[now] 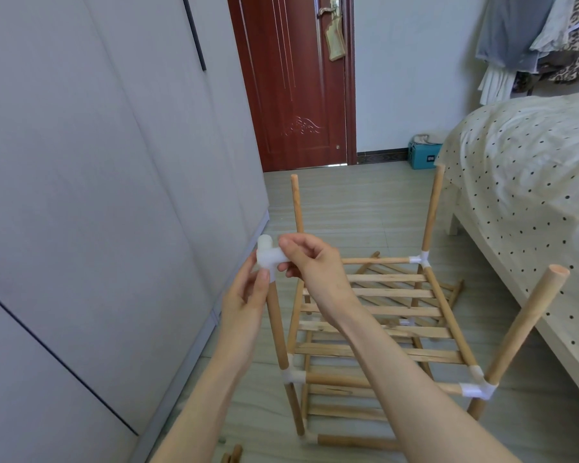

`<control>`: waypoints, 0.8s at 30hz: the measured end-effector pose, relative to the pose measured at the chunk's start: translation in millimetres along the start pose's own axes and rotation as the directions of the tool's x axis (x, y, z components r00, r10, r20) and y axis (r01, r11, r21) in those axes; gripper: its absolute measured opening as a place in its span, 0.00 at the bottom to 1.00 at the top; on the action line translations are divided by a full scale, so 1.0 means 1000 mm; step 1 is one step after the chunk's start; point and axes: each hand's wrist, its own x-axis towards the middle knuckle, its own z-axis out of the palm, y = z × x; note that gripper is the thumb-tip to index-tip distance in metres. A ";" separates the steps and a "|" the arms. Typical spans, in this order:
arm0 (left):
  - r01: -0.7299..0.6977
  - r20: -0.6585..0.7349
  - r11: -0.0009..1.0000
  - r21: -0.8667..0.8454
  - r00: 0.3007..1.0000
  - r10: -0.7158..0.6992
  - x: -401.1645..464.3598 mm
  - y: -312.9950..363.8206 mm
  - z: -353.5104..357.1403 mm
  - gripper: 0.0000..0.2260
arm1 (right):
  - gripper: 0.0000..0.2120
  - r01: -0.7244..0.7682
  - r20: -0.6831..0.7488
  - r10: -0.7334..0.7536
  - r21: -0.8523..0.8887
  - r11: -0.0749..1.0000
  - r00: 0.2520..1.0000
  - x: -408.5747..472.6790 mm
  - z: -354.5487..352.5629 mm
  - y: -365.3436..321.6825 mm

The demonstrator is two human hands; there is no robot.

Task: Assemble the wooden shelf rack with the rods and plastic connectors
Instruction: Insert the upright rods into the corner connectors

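at the bottom edge, left of centre, the tips of a few loose rods (pixel 232 456) poke into the frame on the floor (pixel 348 208). just above them, in the lower middle, stands the half-built wooden rack (pixel 378 332): slatted shelves joined at the corners by white plastic connectors, one at the lower right corner (pixel 477 389), with four upright rods rising from it. the near right upright (pixel 528 322) leans toward the right of the frame, its bare top free. at centre left, both hands meet at the top of the near left upright (pixel 276 322). the left hand (pixel 244 302) has its fingers curled, thumb pressed against the base of a white connector (pixel 268 255) that sits on that rod's top. the right hand (pixel 311 259) pinches the connector's side arm between thumb and fingertips. beyond, two far uprights stand bare. a grey wardrobe (pixel 97 195) fills the left, a dotted bed (pixel 522 182) the right, and a red-brown door (pixel 298 81) stands at upper centre, a teal box (pixel 423 157) beside the bed.
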 end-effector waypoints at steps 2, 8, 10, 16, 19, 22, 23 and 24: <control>0.002 0.029 0.999 0.039 1.000 -0.003 -0.002 -0.003 -0.006 0.11 | 0.02 -0.023 -0.021 0.024 0.038 0.999 0.999 0.002 0.001 0.001; 0.026 0.038 0.996 0.089 0.999 -0.030 0.005 -0.007 -0.019 0.09 | 0.03 -0.053 0.028 0.050 0.104 0.993 0.998 0.001 0.006 0.003; 0.019 0.052 0.996 0.092 0.998 -0.023 0.006 -0.008 -0.022 0.09 | 0.04 -0.053 0.028 0.049 0.155 0.987 0.998 0.001 0.007 0.000; 0.013 0.096 0.994 0.112 0.995 -0.023 0.006 -0.007 -0.026 0.11 | 0.06 -0.030 -0.014 0.035 0.263 0.964 0.999 0.007 0.002 -0.009; -0.034 0.147 0.986 0.163 0.989 0.010 0.006 -0.004 -0.025 0.11 | 0.07 -0.068 0.011 0.067 0.117 0.991 0.998 0.003 0.004 -0.002; -0.012 0.142 0.983 0.181 0.990 -0.014 0.007 -0.005 -0.022 0.09 | 0.06 -0.070 0.032 0.067 0.072 0.995 0.997 0.000 0.008 -0.002; -0.006 0.144 0.984 0.177 0.989 -0.020 0.007 -0.006 -0.022 0.09 | 0.06 -0.068 0.035 0.065 0.093 0.993 0.997 0.000 0.009 -0.004; -0.004 0.146 0.984 0.180 0.989 -0.022 0.008 -0.007 -0.022 0.09 | 0.06 -0.069 0.036 0.064 0.129 0.989 0.997 0.001 0.008 -0.006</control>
